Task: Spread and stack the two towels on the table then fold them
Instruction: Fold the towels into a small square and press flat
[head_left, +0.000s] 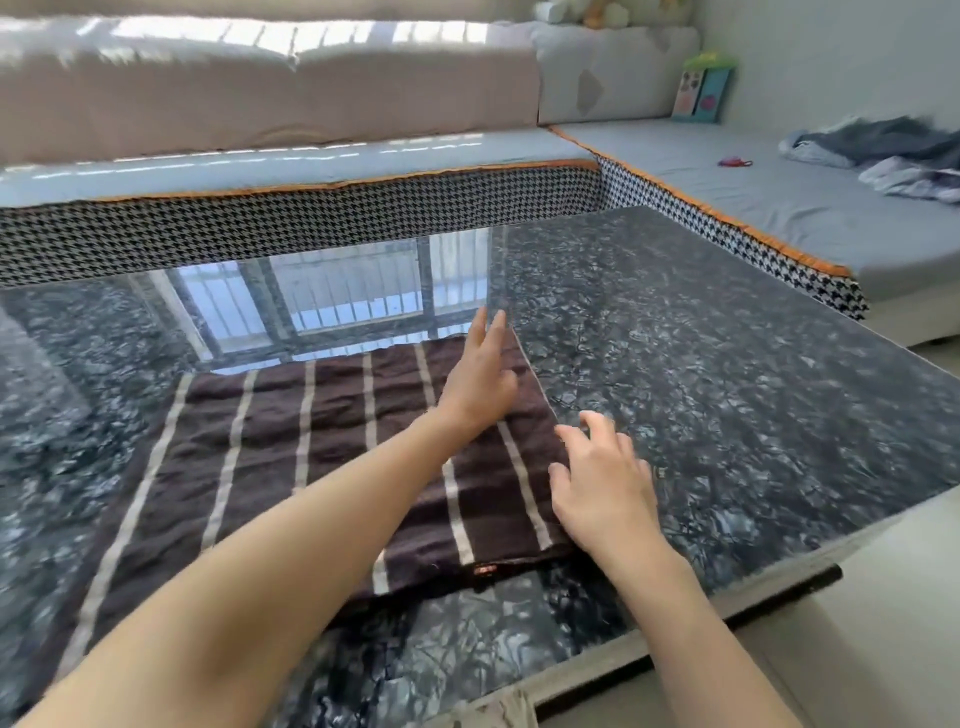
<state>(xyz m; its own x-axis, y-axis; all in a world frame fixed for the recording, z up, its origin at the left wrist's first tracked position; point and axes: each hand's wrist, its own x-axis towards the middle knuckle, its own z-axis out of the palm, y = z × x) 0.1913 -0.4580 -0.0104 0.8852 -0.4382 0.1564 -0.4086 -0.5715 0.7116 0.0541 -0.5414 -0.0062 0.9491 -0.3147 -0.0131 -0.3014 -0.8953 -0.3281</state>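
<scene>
A dark marbled table carries a brown striped towel stack, seemingly two layers, spread flat near its front edge. Left hand and right hand hover spread, holding nothing, at its right edge. That edge is best pinched through both layers before folding.

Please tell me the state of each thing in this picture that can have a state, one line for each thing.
brown striped towel: spread flat on the table; whether a second towel lies under it cannot be told.
left hand: fingers straight, over the towel's far right corner.
right hand: fingers relaxed and spread, at the towel's right edge.
table: glossy, reflecting a window.
grey clothes: crumpled on the sofa.
</scene>
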